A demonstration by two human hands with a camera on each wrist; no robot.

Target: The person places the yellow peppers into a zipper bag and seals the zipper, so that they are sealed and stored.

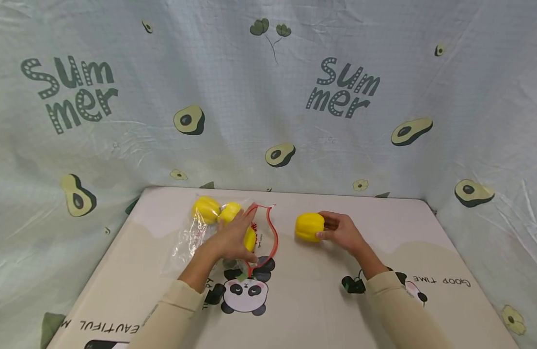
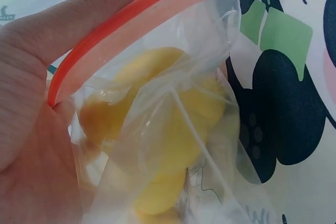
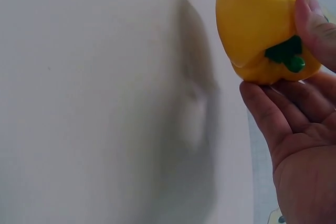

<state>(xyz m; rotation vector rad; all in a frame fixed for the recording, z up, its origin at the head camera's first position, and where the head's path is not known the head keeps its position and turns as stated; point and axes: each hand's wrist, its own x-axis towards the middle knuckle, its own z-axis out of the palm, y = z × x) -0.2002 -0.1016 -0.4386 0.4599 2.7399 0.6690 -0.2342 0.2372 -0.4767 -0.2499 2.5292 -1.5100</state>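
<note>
A yellow toy bell pepper (image 1: 309, 227) with a green stem is held in my right hand (image 1: 343, 234), lifted above the table; the right wrist view shows the thumb on one side of the pepper (image 3: 257, 22) and fingers against its stem end. To the left, my left hand (image 1: 233, 237) spreads over a clear zip bag (image 1: 181, 252), thumb and fingers apart at its mouth. The red zip edge (image 2: 142, 14) runs along the thumb in the left wrist view. Inside the bag lie several yellow peppers (image 1: 206, 209), partly covered by the hand and blurred by the plastic.
A pale table (image 1: 312, 300) printed with pandas and lettering lies under both hands. Behind it hangs a light curtain (image 1: 233, 87) with avocado prints, meeting the table's back edge. The bag's red rim (image 1: 275, 232) bows out toward the right hand.
</note>
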